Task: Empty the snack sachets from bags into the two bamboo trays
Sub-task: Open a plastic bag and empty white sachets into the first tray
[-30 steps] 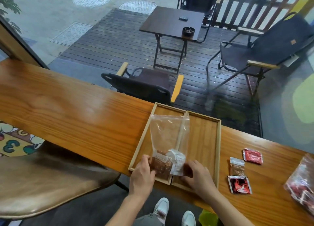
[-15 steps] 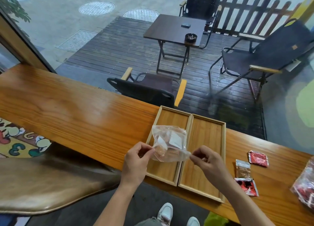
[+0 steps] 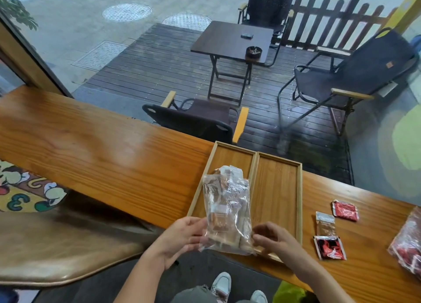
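Note:
Two bamboo trays lie side by side on the wooden counter, the left tray (image 3: 230, 154) and the right tray (image 3: 279, 188). I hold a clear plastic bag (image 3: 226, 211) of brown and white snack sachets over the left tray, its mouth pointing away from me. My left hand (image 3: 180, 236) pinches its near left corner and my right hand (image 3: 271, 237) pinches its near right corner. A white sachet (image 3: 231, 171) pokes out of the bag's far end onto the left tray. The right tray holds nothing.
Three loose sachets lie right of the trays: a red one (image 3: 345, 210), a brown one (image 3: 326, 223) and a black-red one (image 3: 329, 247). Another bag of red sachets (image 3: 407, 245) sits at the counter's right edge. A padded stool (image 3: 57, 245) stands at my left.
The bag was upright in the trays, then lifted and bunched between both hands; now it is stretched out, mouth away, with sachets sliding toward the left tray.

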